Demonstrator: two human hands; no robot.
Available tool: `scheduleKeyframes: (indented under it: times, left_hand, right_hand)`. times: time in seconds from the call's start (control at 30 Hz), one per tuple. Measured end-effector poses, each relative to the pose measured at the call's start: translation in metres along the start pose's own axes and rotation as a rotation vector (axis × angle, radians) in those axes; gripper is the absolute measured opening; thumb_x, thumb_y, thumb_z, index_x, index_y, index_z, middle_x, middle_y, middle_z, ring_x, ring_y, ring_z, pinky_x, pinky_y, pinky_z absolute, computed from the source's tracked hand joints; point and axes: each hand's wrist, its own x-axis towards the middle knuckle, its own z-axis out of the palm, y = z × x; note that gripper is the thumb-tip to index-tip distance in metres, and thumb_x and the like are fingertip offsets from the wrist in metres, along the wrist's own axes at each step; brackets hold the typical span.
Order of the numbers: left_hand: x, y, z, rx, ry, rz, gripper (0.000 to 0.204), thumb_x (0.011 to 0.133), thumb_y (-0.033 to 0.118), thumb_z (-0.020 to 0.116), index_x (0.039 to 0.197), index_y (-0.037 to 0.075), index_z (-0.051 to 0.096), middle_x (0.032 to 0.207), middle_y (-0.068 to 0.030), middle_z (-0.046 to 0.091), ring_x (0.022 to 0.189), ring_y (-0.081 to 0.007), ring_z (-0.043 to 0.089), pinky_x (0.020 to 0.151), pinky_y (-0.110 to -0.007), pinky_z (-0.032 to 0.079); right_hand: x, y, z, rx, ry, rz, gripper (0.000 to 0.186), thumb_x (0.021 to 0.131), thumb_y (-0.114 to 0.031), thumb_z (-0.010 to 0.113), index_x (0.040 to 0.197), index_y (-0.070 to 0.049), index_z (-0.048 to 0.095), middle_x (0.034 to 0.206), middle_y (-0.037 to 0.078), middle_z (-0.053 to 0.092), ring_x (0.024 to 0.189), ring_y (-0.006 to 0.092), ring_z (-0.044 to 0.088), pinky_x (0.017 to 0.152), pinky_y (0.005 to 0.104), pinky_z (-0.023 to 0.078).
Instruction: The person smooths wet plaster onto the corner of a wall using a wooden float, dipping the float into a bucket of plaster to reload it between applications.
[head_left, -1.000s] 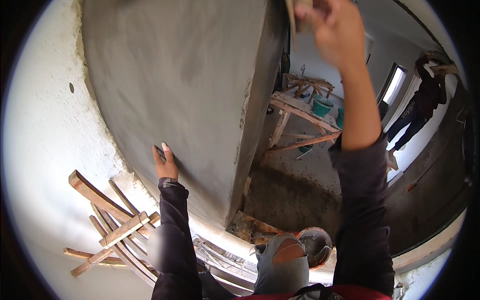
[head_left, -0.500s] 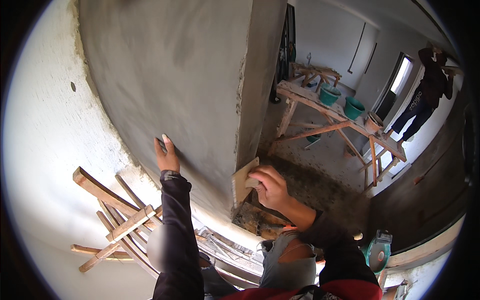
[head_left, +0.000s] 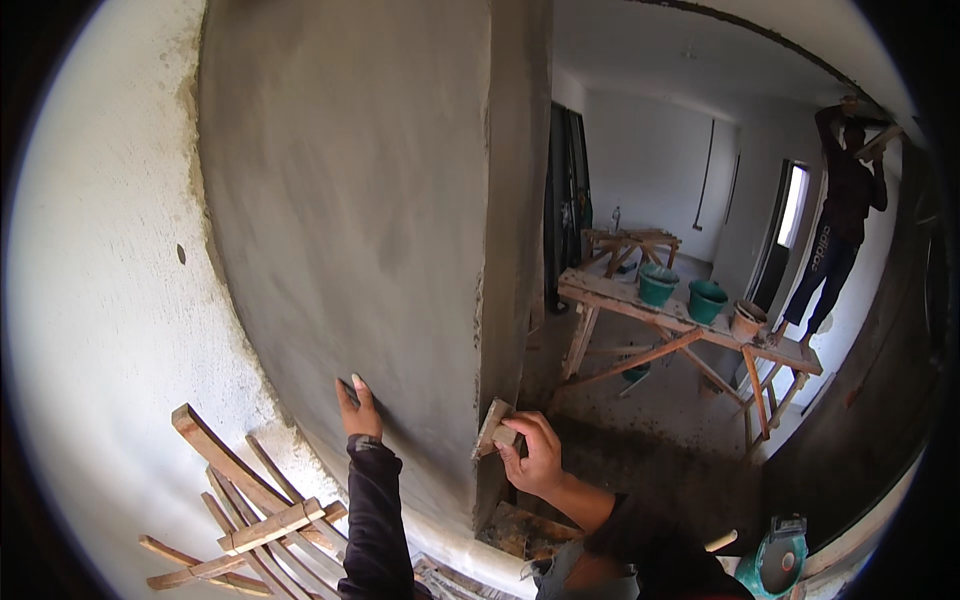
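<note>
Head: R grip [head_left: 540, 455] closed rnd float [head_left: 490, 428] @ wall [head_left: 350, 200]

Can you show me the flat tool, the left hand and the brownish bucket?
Flat tool [head_left: 490, 429]: head view, on its plate.
Left hand [head_left: 361, 419]: head view, on its back.
Brownish bucket [head_left: 745, 326]: head view, on its outer side.

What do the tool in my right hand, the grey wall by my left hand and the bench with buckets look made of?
The tool in your right hand: probably wood, matte tan with a blocky grip, though plastic is possible.
Grey wall: likely cement plaster, dull, with mottled patches and a ragged corner edge.
Bench: rough, unpainted timber, by its brown plank top and braces.
</note>
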Motion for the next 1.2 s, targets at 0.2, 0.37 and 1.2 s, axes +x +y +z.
scheduleKeyframes:
  times: [0.2, 0.37, 1.2]
  left_hand:
    - [-0.006, -0.003, 0.006, -0.026, -0.014, -0.015, 0.08, 0.097, 0.053, 0.053, 0.148, -0.005, 0.031, 0.149, -0.0266, 0.039, 0.14, -0.0357, 0.037, 0.114, -0.039, 0.03]
    - [-0.01, 0.005, 0.004, -0.063, -0.032, -0.027, 0.08, 0.097, 0.052, 0.054, 0.147, -0.006, 0.031, 0.15, -0.0264, 0.038, 0.141, -0.0359, 0.036, 0.115, -0.039, 0.029]
    - [-0.002, -0.02, 0.006, -0.116, 0.01, -0.043, 0.081, 0.095, 0.051, 0.058, 0.149, -0.004, 0.029, 0.154, -0.0286, 0.029, 0.146, -0.0377, 0.024, 0.118, -0.042, 0.022]
  right_hand:
    - [0.134, -0.016, -0.021, -0.147, 0.205, -0.2, 0.034, 0.079, 0.0, 0.07, 0.111, 0.002, 0.059, 0.101, 0.019, 0.062, 0.089, 0.0356, 0.062, 0.079, 0.0386, 0.05]
    - [0.276, -0.045, -0.053, -0.218, 0.286, -0.254, 0.034, 0.08, -0.003, 0.068, 0.112, 0.0, 0.06, 0.101, 0.019, 0.063, 0.092, 0.038, 0.063, 0.081, 0.0398, 0.05]
    - [0.284, -0.051, -0.073, -0.089, 0.236, -0.081, 0.037, 0.09, -0.013, 0.065, 0.123, 0.003, 0.057, 0.107, 0.013, 0.065, 0.095, 0.0184, 0.065, 0.08, 0.0318, 0.053]
